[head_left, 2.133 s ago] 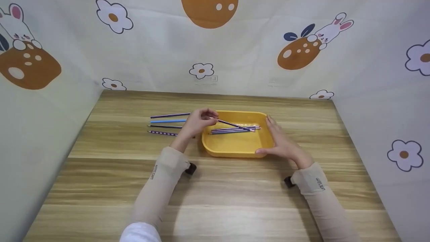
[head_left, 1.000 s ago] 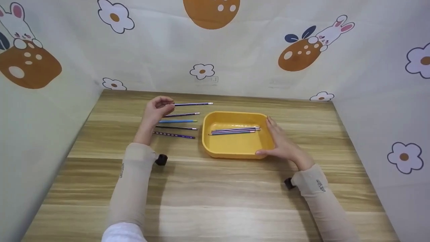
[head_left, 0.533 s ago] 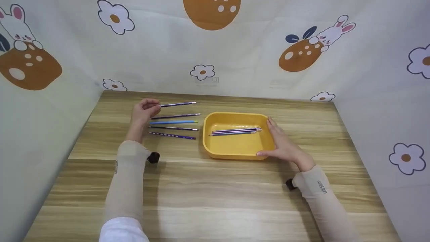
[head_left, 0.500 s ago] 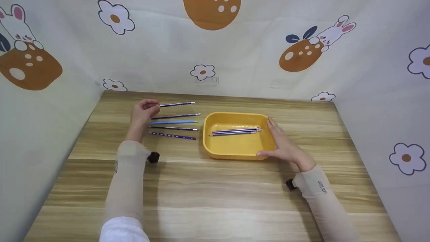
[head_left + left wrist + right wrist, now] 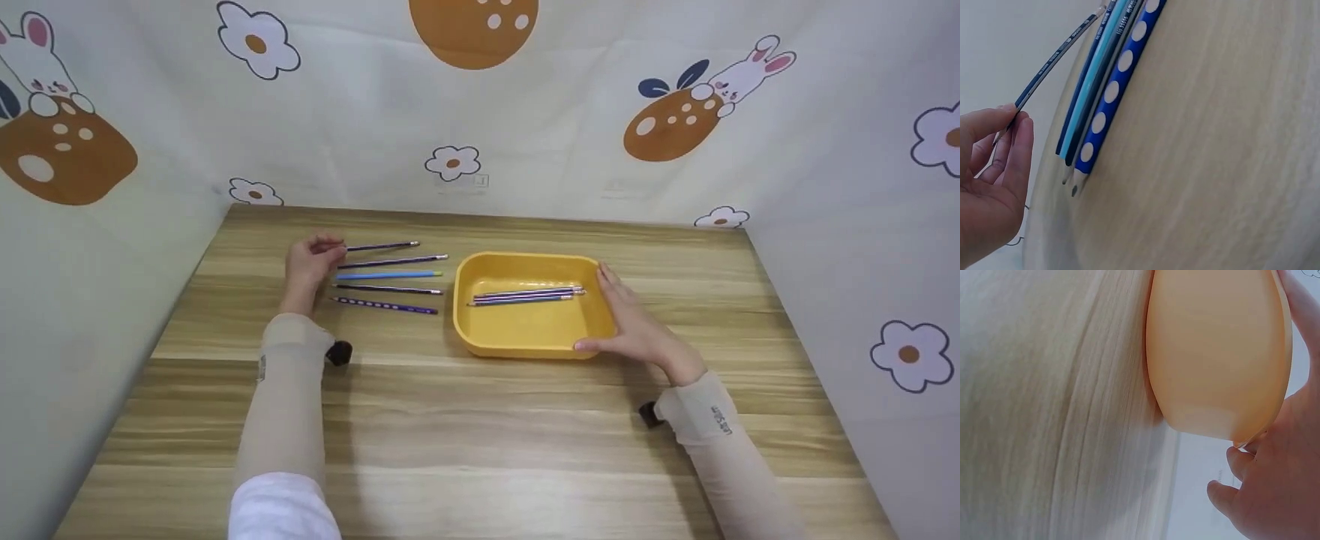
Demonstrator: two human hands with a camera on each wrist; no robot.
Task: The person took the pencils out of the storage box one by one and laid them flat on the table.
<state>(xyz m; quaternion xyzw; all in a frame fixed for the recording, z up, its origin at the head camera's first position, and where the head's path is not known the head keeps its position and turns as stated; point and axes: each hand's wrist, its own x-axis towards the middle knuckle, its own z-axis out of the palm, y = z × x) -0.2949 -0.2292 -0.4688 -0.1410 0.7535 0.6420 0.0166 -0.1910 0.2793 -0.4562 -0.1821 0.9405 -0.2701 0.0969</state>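
My left hand (image 5: 311, 268) pinches a dark striped pencil (image 5: 381, 246) near one end, between thumb and fingertips. In the left wrist view that pencil (image 5: 1053, 59) slants away from the others, its eraser end near a neighbour. Below it in the head view lie a dark pencil (image 5: 397, 261), a light blue pencil (image 5: 390, 275), a black pencil (image 5: 390, 289) and a purple pencil with pale dots (image 5: 386, 305). My right hand (image 5: 637, 330) grips the right end of a yellow box (image 5: 525, 350), thumb at the front rim, fingers at the back corner. Several pencils (image 5: 525, 295) lie inside the box.
The wood-grain table (image 5: 480, 435) extends in front of the box and to both sides. A pale curtain with printed flowers and rabbits (image 5: 360, 135) encloses the back and sides. Black wrist cameras (image 5: 340, 352) sit on the sleeves.
My left hand has lifted a pencil out of the box, carried it left, and lowered it towards the row over the last half second. My right hand has stayed on the box.
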